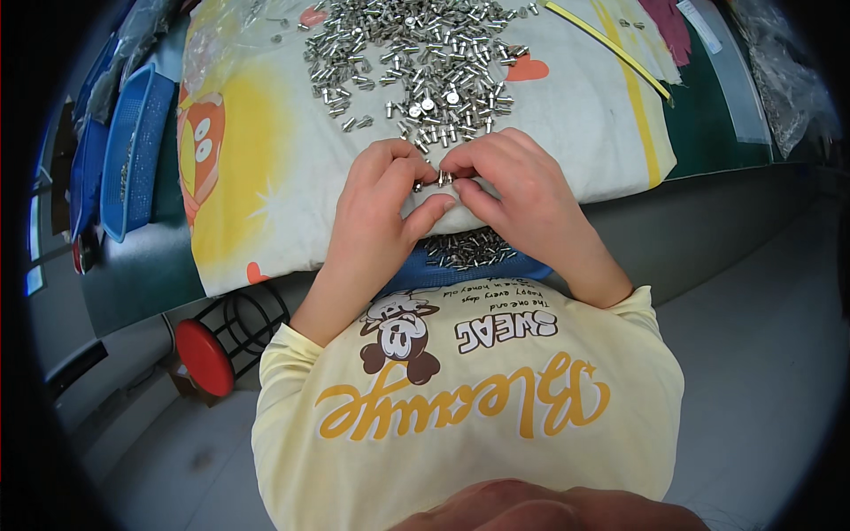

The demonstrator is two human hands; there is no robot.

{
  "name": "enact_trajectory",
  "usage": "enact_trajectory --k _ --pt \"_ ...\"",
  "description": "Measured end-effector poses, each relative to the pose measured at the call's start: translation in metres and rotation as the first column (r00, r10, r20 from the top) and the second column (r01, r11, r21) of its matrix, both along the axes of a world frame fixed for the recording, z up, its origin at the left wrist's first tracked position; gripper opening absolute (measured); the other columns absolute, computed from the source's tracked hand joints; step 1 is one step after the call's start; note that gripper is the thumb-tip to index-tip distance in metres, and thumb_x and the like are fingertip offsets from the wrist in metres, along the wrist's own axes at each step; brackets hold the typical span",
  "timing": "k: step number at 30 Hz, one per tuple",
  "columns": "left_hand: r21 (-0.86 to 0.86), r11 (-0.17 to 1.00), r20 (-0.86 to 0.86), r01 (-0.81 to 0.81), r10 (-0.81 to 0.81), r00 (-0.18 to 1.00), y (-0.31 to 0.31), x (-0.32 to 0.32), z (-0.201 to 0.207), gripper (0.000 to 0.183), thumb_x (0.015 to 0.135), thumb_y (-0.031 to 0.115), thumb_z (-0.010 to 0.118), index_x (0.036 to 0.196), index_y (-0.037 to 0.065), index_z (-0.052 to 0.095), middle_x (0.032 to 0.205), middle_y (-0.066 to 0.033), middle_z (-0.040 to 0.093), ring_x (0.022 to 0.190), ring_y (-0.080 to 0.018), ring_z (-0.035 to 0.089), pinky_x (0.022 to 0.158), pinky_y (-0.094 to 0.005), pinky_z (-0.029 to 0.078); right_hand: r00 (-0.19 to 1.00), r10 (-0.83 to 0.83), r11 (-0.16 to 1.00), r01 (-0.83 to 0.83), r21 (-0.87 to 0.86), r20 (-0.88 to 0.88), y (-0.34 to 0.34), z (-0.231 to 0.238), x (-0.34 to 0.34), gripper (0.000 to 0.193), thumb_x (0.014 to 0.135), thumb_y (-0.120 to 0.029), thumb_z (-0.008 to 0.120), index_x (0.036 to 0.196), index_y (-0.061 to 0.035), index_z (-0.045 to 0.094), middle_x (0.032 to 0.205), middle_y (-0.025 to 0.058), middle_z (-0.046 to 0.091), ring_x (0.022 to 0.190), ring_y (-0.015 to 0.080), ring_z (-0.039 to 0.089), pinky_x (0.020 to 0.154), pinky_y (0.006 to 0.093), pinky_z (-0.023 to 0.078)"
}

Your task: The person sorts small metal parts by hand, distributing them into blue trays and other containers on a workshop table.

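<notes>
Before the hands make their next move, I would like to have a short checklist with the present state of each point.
1. Left hand and right hand close together: ok.
2. Small metal pieces between the hands: ok.
3. Firm hold on them: cannot tell, contact partly hidden.
4. Metal pile nearby: ok, just beyond the hands.
5. Blue basket near the cloth's front edge: ok, small parts inside.
6. Only metal pieces on cloth: not ok, yellow strip at right.

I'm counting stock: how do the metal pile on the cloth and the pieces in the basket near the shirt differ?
The pile lies loose on the cloth; the basket pieces sit inside the blue basket. The pile looks brighter than the basket pieces. The pile spreads wider than the basket pieces. Both are many small metal parts.
</notes>
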State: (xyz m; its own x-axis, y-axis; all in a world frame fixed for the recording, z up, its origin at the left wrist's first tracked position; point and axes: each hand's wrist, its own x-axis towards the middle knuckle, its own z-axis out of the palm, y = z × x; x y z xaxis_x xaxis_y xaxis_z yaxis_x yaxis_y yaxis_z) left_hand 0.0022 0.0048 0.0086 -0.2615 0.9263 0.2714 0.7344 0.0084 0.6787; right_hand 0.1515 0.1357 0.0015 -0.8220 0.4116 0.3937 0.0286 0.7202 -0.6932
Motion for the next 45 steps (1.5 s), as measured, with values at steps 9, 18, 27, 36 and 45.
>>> enact_trajectory --k 9,18,27,36,45 --pt "-0.012 0.999 0.075 -0.032 0.033 0.997 -0.007 -0.001 0.001 0.022 0.081 -0.006 0.071 0.101 0.0 0.063 0.113 -0.0112 0.055 0.096 -0.0239 0.061 0.078 -0.0321 0.053 0.993 -0.12 0.982 0.12 0.149 -0.011 0.013 0.004 -0.001 0.018 0.078 -0.003 0.07 0.095 -0.0069 0.065 0.097 0.0069 0.061 0.091 0.03 0.059 0.078 0.0393 0.05" --pt "0.076 0.997 -0.026 0.027 -0.025 0.999 -0.002 -0.003 -0.003 0.024 0.079 -0.006 0.073 0.101 0.0 0.065 0.104 -0.0099 0.06 0.087 -0.0234 0.063 0.074 -0.0311 0.054 1.0 -0.03 0.996 0.03 0.083 -0.008 0.011 0.005 0.005 0.014 0.077 0.0 0.067 0.088 -0.0065 0.06 0.091 0.0071 0.06 0.087 0.0286 0.059 0.075 0.0396 0.05" --pt "0.055 0.997 -0.051 0.047 -0.044 0.998 0.002 -0.003 0.0 0.034 0.08 -0.008 0.071 0.112 0.001 0.064 0.102 -0.0118 0.065 0.089 -0.0238 0.065 0.076 -0.0328 0.054 0.998 0.064 0.993 -0.065 -0.094 -0.01 0.002 0.002 -0.002 0.025 0.076 0.005 0.068 0.097 -0.0053 0.059 0.094 0.007 0.063 0.087 0.0271 0.063 0.074 0.0354 0.053" --pt "0.001 0.999 0.166 0.032 -0.032 0.986 0.002 0.004 0.001 0.05 0.082 -0.005 0.067 0.13 0.004 0.055 0.105 -0.0117 0.064 0.091 -0.0259 0.063 0.08 -0.0369 0.052 0.999 0.044 0.999 -0.044 -0.019 -0.022 0.004 0.001 -0.002 0.026 0.077 -0.001 0.067 0.101 -0.0071 0.057 0.096 0.0071 0.063 0.091 0.0307 0.061 0.078 0.0405 0.05" --pt "0.045 0.997 0.113 0.055 -0.06 0.992 0.003 0.002 -0.003 0.051 0.082 -0.005 0.067 0.131 0.005 0.055 0.102 -0.0106 0.064 0.09 -0.0257 0.062 0.082 -0.0368 0.052 0.999 0.047 0.997 -0.047 -0.064 0.008 -0.002 0.003 0.004 0.03 0.077 0.0 0.069 0.104 -0.0078 0.058 0.098 0.0068 0.065 0.091 0.0308 0.062 0.079 0.0409 0.051"
